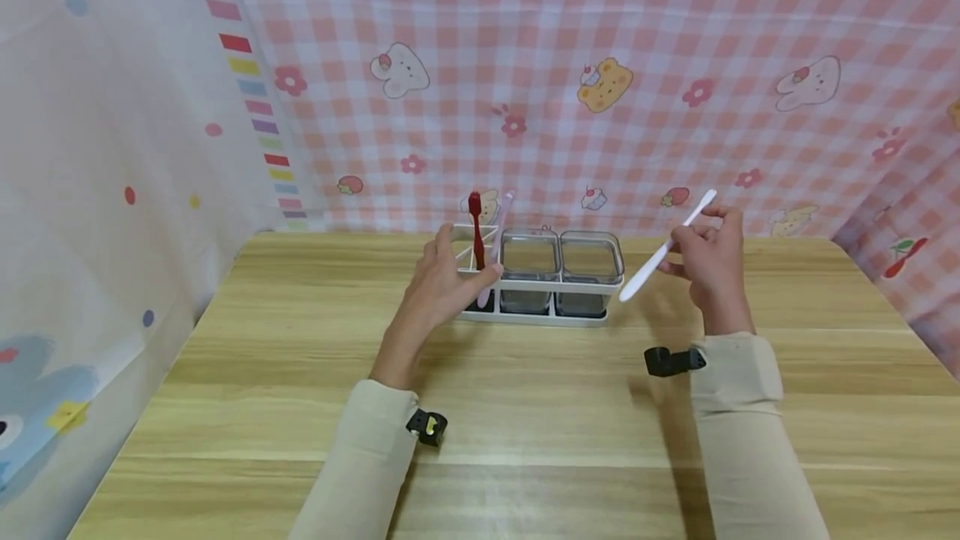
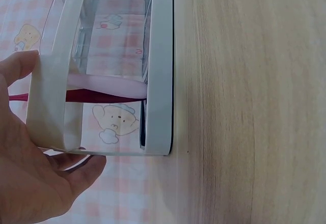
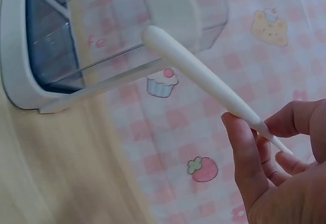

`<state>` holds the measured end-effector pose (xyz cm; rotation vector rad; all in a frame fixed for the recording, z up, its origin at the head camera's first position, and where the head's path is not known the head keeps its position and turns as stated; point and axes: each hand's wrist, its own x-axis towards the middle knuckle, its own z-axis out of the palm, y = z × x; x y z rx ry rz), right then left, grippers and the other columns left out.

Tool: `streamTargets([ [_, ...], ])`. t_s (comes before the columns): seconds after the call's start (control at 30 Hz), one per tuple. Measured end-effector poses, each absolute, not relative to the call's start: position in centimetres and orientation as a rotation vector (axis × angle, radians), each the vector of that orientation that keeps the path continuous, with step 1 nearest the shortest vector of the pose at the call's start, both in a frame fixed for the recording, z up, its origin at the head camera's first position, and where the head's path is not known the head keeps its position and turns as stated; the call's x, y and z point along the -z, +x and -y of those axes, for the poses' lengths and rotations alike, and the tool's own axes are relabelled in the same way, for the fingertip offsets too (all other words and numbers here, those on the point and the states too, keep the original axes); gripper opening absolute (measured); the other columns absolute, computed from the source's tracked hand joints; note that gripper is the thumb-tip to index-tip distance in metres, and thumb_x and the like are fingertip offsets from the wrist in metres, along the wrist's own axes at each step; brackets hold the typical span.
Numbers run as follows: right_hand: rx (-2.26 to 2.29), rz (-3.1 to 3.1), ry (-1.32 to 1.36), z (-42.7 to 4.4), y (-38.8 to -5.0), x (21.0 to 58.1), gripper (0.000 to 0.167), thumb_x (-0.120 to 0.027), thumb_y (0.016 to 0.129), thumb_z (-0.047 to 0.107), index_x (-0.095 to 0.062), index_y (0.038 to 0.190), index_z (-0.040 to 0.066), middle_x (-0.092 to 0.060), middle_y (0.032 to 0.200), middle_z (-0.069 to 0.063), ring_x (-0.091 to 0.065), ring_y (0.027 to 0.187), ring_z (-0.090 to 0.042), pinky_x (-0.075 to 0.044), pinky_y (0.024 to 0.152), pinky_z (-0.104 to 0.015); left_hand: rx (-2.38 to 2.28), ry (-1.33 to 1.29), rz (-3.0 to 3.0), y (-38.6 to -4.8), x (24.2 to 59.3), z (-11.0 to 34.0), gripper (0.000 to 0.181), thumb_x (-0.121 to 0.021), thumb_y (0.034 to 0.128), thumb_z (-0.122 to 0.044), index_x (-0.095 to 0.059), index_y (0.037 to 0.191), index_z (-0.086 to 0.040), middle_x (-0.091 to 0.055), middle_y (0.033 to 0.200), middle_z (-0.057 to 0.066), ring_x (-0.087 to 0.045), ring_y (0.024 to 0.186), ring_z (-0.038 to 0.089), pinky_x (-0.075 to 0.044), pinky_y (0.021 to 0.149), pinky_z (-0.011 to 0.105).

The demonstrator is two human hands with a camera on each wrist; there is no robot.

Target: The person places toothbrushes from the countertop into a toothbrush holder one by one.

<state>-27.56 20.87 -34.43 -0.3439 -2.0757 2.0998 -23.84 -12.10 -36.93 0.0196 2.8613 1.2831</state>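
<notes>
My right hand [image 1: 712,261] pinches a white toothbrush [image 1: 660,261] by its thin neck, tilted with its handle end down near the right end of a white toothbrush rack [image 1: 592,321]. My left hand [image 1: 441,280] grips the rack's left end; in the left wrist view the thumb lies on the upper rail and the fingers curl round the end. In that left section stand a red toothbrush [image 1: 477,232] and a pink toothbrush [image 1: 502,227], heads up. Two clear cups [image 1: 529,257] sit in the rack's other sections.
The rack stands near the back of a wooden table [image 1: 525,423]. Behind it hangs a pink checked cloth [image 1: 450,140] with cartoon prints. A white dotted cloth [image 1: 135,107] hangs at the left. Both wrists wear small black cameras.
</notes>
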Motion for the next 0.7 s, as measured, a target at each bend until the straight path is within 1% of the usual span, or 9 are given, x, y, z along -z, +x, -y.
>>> streamTargets([
  [0.27,-2.096,2.019,-0.349,-20.7,-27.3,33.5,0.042,-0.052,0.099,0.001,-0.027,0.129,0.016,-0.05,0.097,-0.008,-0.058,0.075,-0.013,-0.056,0.054,-0.024,-1.284,0.006,-2.858,-23.6,37.3,12.1,0.105,-0.067,0.0877,-0.06,-0.009,0.163,-0.016,-0.029,0.158,0.023,-0.035,0.141,0.041,-0.037,0.105,0.066],
  [0.4,-2.1,1.956,-0.322,-20.7,-27.3,32.8,0.042,-0.051,0.097,-0.001,-0.028,0.128,0.016,-0.049,0.094,-0.007,-0.058,0.073,-0.013,-0.056,0.053,-0.025,-1.29,0.006,-2.862,-23.6,37.3,12.0,0.104,-0.067,0.0877,-0.06,-0.009,0.163,-0.017,-0.03,0.157,0.023,-0.035,0.14,0.041,-0.037,0.104,0.066],
  [0.5,-2.124,1.912,-0.288,-20.5,-27.3,32.1,0.042,-0.052,0.097,-0.001,-0.028,0.127,0.016,-0.046,0.095,-0.008,-0.058,0.072,-0.013,-0.056,0.052,-0.025,-1.285,0.01,-2.862,-23.7,37.2,12.0,0.104,-0.067,0.0879,-0.06,-0.009,0.163,-0.016,-0.029,0.158,0.023,-0.035,0.141,0.041,-0.036,0.105,0.066],
  [0.7,-2.086,1.917,-0.213,-19.6,-27.6,30.9,0.046,-0.061,0.099,0.009,-0.026,0.127,0.016,-0.05,0.101,-0.011,-0.062,0.073,-0.014,-0.057,0.054,-0.025,-1.283,0.03,-2.87,-23.9,37.0,12.1,0.104,-0.066,0.0886,-0.06,-0.01,0.163,-0.015,-0.029,0.158,0.023,-0.036,0.14,0.04,-0.036,0.104,0.067],
])
